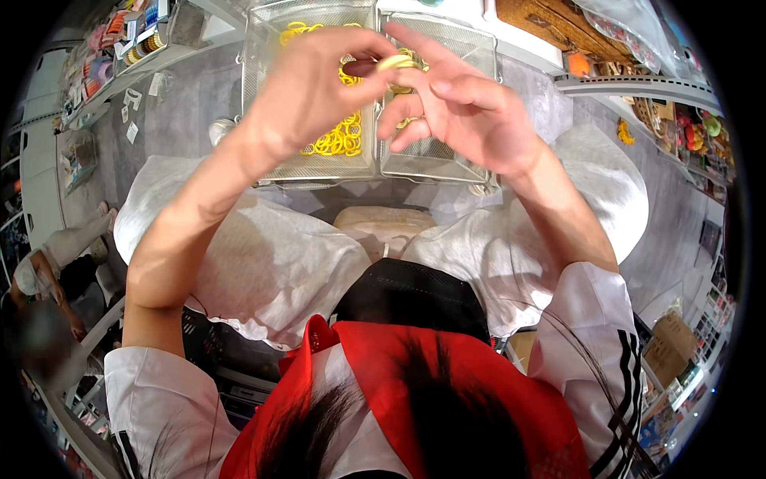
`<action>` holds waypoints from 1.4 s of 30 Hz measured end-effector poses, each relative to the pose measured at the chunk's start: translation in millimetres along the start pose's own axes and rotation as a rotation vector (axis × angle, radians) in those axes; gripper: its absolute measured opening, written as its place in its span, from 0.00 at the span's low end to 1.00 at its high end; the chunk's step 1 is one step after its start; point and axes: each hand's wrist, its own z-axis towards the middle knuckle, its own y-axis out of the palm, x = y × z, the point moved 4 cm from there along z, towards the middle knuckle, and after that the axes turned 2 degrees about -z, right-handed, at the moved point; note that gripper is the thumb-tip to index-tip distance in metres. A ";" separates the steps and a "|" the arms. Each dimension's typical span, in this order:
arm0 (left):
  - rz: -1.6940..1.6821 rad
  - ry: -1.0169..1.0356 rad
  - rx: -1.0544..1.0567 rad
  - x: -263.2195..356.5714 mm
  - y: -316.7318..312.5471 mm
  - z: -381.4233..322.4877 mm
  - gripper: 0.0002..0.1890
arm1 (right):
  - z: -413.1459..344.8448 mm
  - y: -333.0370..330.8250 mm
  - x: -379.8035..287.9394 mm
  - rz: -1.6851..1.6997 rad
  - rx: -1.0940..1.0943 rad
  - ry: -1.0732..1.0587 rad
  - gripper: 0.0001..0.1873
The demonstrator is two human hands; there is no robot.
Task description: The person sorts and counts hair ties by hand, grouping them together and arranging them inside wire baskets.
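Both hands are raised over two wire mesh baskets that stand side by side. My left hand (pixel 323 84) pinches pale yellow rings (pixel 398 61) between thumb and fingers, blurred at the fingertips. My right hand (pixel 461 102) meets it there, its fingers spread and touching the rings; whether it grips them I cannot tell. Beneath my left hand, the left mesh basket (pixel 269 175) holds many yellow rings (pixel 339 139), partly hidden by the hand. The right mesh basket (pixel 440 174) lies under my right hand, with a few yellow rings visible between the fingers.
Shelves with packaged goods (pixel 140 48) rise at the upper left. A woven wicker box (pixel 559 27) and decorations stand at the upper right. Small white tags (pixel 132 132) lie on the grey floor. Another person (pixel 45 275) is at the far left. A cardboard box (pixel 670 347) sits at the lower right.
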 end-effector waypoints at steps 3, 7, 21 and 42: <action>-0.221 -0.216 0.035 -24.6 -11.5 3.6 0.09 | -1.2 -6.4 -7.8 -0.052 0.013 -0.014 0.34; -0.495 -0.603 0.096 -58.4 -33.0 -2.1 0.11 | 2.9 -82.6 10.0 -0.445 0.285 0.047 0.20; -1.238 -0.900 0.244 -80.9 -60.8 -26.6 0.13 | -26.2 -259.7 252.5 -1.605 0.335 0.890 0.19; -1.185 -0.706 0.133 -67.6 -67.4 -25.3 0.16 | -24.0 -244.9 192.0 -0.404 0.647 0.732 0.19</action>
